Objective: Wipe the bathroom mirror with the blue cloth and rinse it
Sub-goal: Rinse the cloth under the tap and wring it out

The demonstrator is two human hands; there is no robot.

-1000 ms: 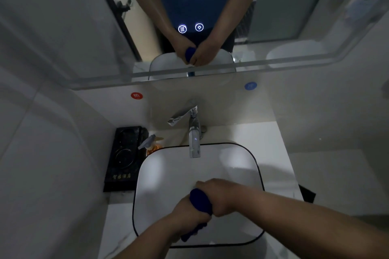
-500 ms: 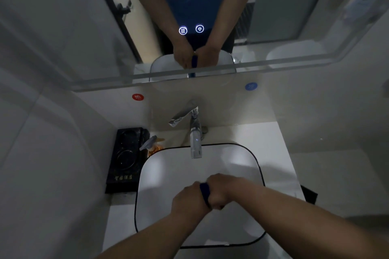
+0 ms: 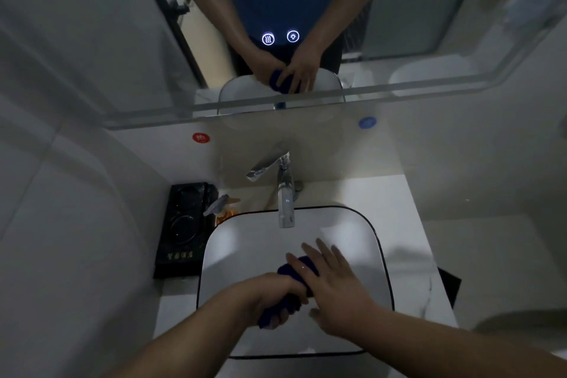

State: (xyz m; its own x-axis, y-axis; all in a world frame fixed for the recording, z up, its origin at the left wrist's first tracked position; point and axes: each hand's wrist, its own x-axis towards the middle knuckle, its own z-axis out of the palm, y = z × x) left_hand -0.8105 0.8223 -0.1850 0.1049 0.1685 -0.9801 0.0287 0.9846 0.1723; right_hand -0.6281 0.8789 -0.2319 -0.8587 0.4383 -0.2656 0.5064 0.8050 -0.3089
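dim, soft, wide-angle edge warping

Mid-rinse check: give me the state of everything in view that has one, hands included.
blue cloth: bunched, held over the basin.
left hand: grips the cloth.
right hand: fingers straight, over the cloth.
faucet: no stream visible; lever points left.
mirror buttons: both lit.
soap pump bottle: upright beside the basin.

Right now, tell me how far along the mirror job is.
Wiping seems done: the cloth is off the mirror. In hand: left hand grips it over the basin, right hand open against it. Left: rinsing; no water shows at the tap.
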